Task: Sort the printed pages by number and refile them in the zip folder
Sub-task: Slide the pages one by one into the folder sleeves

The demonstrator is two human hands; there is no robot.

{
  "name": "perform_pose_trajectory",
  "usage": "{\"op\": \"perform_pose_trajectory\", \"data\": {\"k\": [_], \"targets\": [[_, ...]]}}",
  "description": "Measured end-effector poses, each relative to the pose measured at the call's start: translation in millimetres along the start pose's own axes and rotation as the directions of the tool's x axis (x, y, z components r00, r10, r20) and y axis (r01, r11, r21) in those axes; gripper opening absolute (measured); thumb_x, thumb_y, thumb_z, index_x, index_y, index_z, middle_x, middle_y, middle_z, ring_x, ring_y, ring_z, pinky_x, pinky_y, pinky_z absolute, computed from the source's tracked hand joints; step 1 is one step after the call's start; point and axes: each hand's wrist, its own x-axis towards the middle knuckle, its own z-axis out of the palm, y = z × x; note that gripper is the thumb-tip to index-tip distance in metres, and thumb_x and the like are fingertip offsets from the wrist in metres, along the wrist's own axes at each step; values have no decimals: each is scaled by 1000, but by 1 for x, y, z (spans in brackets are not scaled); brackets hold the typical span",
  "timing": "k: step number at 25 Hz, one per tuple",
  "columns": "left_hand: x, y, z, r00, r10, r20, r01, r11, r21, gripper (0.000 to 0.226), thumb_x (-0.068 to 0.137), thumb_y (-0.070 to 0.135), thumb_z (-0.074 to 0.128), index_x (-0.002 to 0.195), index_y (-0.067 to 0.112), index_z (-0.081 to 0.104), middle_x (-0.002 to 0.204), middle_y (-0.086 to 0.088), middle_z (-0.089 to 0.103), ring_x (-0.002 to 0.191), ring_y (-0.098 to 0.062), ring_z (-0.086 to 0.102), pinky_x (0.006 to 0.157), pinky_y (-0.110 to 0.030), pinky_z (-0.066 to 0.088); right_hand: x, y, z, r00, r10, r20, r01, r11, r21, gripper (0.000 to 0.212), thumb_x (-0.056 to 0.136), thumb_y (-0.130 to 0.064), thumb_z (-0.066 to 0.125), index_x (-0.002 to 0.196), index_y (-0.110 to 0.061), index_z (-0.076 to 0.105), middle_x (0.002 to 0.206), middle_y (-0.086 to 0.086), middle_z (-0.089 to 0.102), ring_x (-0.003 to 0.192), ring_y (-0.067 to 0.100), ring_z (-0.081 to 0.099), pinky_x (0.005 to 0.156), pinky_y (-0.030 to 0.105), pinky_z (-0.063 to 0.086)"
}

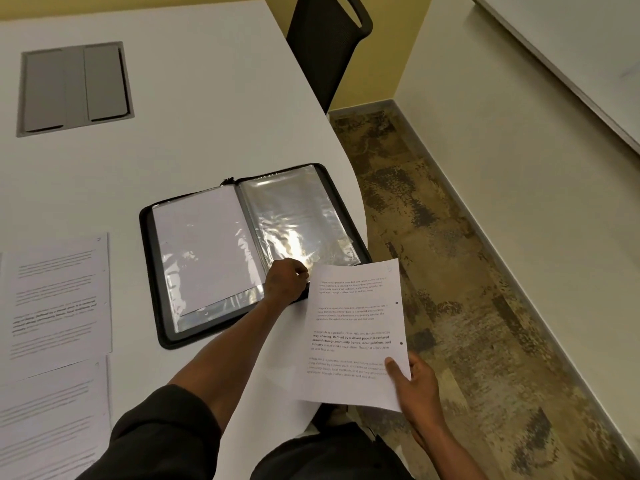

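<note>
A black zip folder [157, 271] lies open on the white table [194, 109], near its curved right edge. Its left clear sleeve [204, 244] holds a white sheet; the right sleeve [294, 216] is shiny and looks empty. My left hand [285, 282] is at the lower edge of the right sleeve, fingers curled and pinching the plastic there. My right hand [414, 386] holds a printed page [353, 330] by its lower right corner, over the table's edge, just right of the folder. Two more printed pages [57, 296] [52, 417] lie flat at the left.
A grey cable hatch [74, 88] is set into the table at the back left. A black chair [325, 39] stands behind the table's far right edge. Patterned carpet [450, 271] and a pale wall lie to the right.
</note>
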Motion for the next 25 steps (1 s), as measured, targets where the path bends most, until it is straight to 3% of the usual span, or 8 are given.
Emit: {"op": "perform_pose_trajectory", "data": {"k": [4,9,19,23,25], "targets": [[-2,-1,-1,1000,31,1,-31,997,68,15,84,21,63,76,18,76,83,3,74,84,-18,66,75,-29,51,-7,-6,6,998,-53,-21,52,997,-56,17,95,-22,67,111,-27,69,104,-9,73,93,12,70,81,37,60],[-4,-1,2,999,38,-6,-37,997,73,13,82,15,64,78,17,77,86,1,75,90,-20,66,81,-33,53,-20,-10,3,990,-80,-117,73,995,-66,14,96,-19,65,109,-24,65,95,-15,67,87,3,63,64,19,46],[-2,-3,0,998,59,-3,-58,995,76,13,82,17,64,80,18,77,86,3,75,90,-19,66,82,-32,53,-26,-6,9,995,-70,-72,69,997,-19,15,96,-17,65,108,-27,66,100,-15,69,90,4,66,66,18,48],[-5,-5,-1,993,117,-8,-116,989,92,15,86,19,63,87,17,78,92,0,75,94,-21,65,82,-32,50,-18,-2,20,1000,-24,3,23,999,27,16,96,-18,66,107,-29,70,104,-11,75,93,12,72,78,32,59],[-7,-5,-1,988,154,-15,-151,980,130,16,89,19,62,91,15,77,96,-3,73,97,-23,62,82,-32,47,-13,-3,26,998,3,56,-6,998,60,16,95,-17,67,106,-28,71,103,-8,76,90,12,73,77,32,60]]}}
